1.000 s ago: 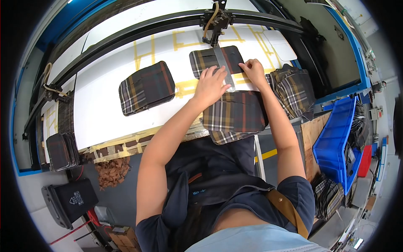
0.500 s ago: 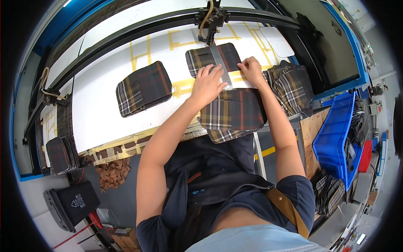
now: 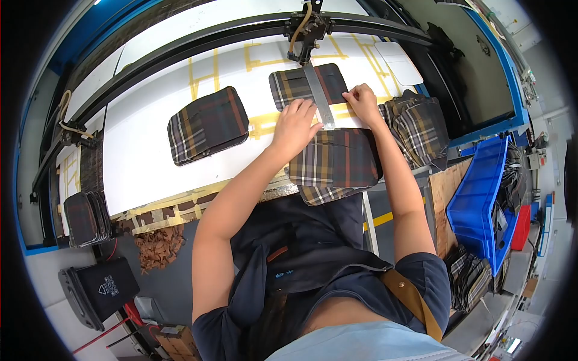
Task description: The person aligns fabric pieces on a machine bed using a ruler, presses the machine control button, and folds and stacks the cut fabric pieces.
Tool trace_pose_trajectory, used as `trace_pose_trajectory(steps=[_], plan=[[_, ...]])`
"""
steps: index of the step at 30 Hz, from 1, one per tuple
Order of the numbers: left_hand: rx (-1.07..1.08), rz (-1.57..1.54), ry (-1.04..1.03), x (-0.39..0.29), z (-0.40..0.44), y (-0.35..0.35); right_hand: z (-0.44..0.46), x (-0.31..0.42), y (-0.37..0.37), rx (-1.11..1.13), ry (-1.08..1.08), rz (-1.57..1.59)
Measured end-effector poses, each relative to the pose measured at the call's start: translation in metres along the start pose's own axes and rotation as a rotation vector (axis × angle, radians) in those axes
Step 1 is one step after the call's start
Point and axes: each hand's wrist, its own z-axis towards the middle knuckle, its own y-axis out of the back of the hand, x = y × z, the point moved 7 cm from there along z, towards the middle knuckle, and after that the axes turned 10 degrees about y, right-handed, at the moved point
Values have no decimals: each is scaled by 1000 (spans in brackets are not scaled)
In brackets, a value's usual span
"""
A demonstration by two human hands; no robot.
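A dark plaid fabric piece point(image 3: 289, 85) with rounded corners lies on the white board, crossed by a flat metal strip point(image 3: 320, 96). My left hand point(image 3: 294, 127) rests open and flat at its near edge, fingertips on the fabric and thumb beside the strip. My right hand point(image 3: 363, 104) is closed in a pinch at the near right corner of this piece. Just below my hands, a stack of plaid pieces point(image 3: 337, 157) sits at the board's front edge. Another plaid piece point(image 3: 209, 125) lies to the left.
A black machine head point(image 3: 307, 33) hangs from a rail above the board point(image 3: 141, 168). More plaid pieces are piled at the right point(image 3: 418, 126) and far left point(image 3: 87, 218). A blue bin point(image 3: 475, 210) stands at the right, a black case point(image 3: 102, 292) lower left.
My left hand's fingertips have drawn back slightly toward me, away from the metal strip. My right hand keeps its pinch at the corner. The view has shifted a little.
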Motion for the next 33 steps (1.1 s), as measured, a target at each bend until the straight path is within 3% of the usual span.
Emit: trace_pose_trajectory(steps=[16, 25, 31, 33], plan=[[-21, 147, -104, -2, 11, 3, 2, -5, 1, 45, -34, 22], [-70, 124, -111, 0, 6, 4, 2, -33, 1, 100, -198, 202], [-53, 88, -80, 3, 6, 1, 6, -22, -6, 179, -212, 23], [-68, 74, -72, 3, 6, 2, 6, -25, -7, 115, -150, -16]])
